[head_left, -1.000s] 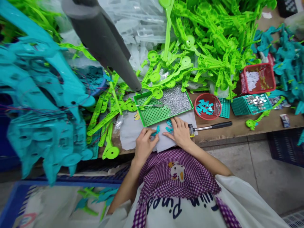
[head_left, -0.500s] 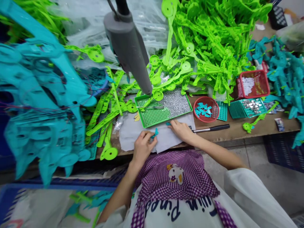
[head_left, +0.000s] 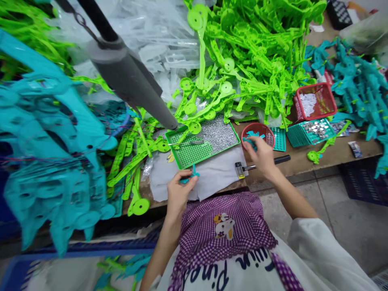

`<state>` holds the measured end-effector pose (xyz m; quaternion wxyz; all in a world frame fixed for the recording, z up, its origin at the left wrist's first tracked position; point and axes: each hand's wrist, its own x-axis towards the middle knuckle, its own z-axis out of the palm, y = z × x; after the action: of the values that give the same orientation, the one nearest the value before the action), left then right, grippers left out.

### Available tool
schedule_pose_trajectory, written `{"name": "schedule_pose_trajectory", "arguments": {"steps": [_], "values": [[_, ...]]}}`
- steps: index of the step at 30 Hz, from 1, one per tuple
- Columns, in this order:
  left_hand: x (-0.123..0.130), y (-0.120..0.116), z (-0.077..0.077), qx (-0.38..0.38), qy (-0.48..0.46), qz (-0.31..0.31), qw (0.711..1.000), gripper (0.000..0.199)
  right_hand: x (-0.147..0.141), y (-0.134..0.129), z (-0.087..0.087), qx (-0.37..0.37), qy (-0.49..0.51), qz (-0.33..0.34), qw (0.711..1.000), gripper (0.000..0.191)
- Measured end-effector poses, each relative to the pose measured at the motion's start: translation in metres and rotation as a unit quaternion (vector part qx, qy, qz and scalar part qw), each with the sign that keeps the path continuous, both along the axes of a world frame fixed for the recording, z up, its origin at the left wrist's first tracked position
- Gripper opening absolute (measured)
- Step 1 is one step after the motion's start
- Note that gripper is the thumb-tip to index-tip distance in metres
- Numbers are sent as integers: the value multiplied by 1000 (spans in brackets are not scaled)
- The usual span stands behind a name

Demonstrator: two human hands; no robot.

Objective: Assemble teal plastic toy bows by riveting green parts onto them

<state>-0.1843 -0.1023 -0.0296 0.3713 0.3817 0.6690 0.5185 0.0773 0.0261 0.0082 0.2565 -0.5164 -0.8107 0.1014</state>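
Observation:
My left hand (head_left: 181,186) is closed, pinching a small teal plastic piece (head_left: 194,174) over the grey cloth (head_left: 214,169). At the red round basket (head_left: 269,130), my right hand (head_left: 261,157) has its fingers at the near rim, with a teal piece (head_left: 250,144) at the fingertips. Small flat teal pieces (head_left: 255,133) lie in that basket. Between my hands, a hammer (head_left: 257,165) with a yellow-tipped head and black handle lies across the cloth's edge. Just beyond the cloth is a green perforated tray (head_left: 189,155) with many small metal parts (head_left: 216,133) and a screwdriver (head_left: 194,142).
A grey electric screwdriver (head_left: 133,81) hangs over the tray. Bright green plastic arms (head_left: 251,60) are heaped behind it. Large teal parts (head_left: 54,133) are piled at left. To the right stand teal trays of metal discs (head_left: 318,128) and a red basket (head_left: 327,111).
My right hand has moved from the cloth by the tray, rightward to the red round basket. My left hand keeps its teal piece near the same spot. The view has shifted slightly.

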Motion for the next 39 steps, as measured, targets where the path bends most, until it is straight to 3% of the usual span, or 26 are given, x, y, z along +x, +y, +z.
{"name": "schedule_pose_trajectory", "arguments": {"steps": [2,4,8,11,14,17,20,24,26,29,32,35,39], "values": [[0,17,15,-6,-84,3,996,28,24,12,0,16,-31,-50,998,37],[-3,37,35,18,-101,-19,995,28,41,20,-5,12,-89,-59,994,40],[-4,67,67,75,49,-145,985,13,53,22,-9,44,-144,-41,988,37],[3,69,61,28,151,-293,944,7,47,12,1,92,-119,-43,988,31],[8,58,39,-29,195,-365,910,15,29,-7,12,112,-66,4,992,23],[3,41,21,-9,159,-345,925,26,4,-32,9,106,-29,105,988,19],[-9,25,11,16,46,-260,964,31,-15,-56,-3,77,-12,179,981,20],[-9,7,-5,24,-128,-101,986,36,-24,-74,-16,0,-24,209,978,24],[-1,3,-12,31,-155,-69,985,44,-27,-77,-19,-44,-29,211,976,26],[10,1,-14,20,-136,-46,989,58,-32,-78,-23,-88,-30,220,971,29],[12,0,-12,11,-119,-23,993,58,-37,-76,-29,-101,-58,229,966,30],[6,-3,-12,52,-128,-47,989,54,-41,-74,-34,-104,-107,224,963,31],[-4,-6,-11,102,-145,-90,980,67,-46,-68,-36,-107,-154,232,955,26]]}}
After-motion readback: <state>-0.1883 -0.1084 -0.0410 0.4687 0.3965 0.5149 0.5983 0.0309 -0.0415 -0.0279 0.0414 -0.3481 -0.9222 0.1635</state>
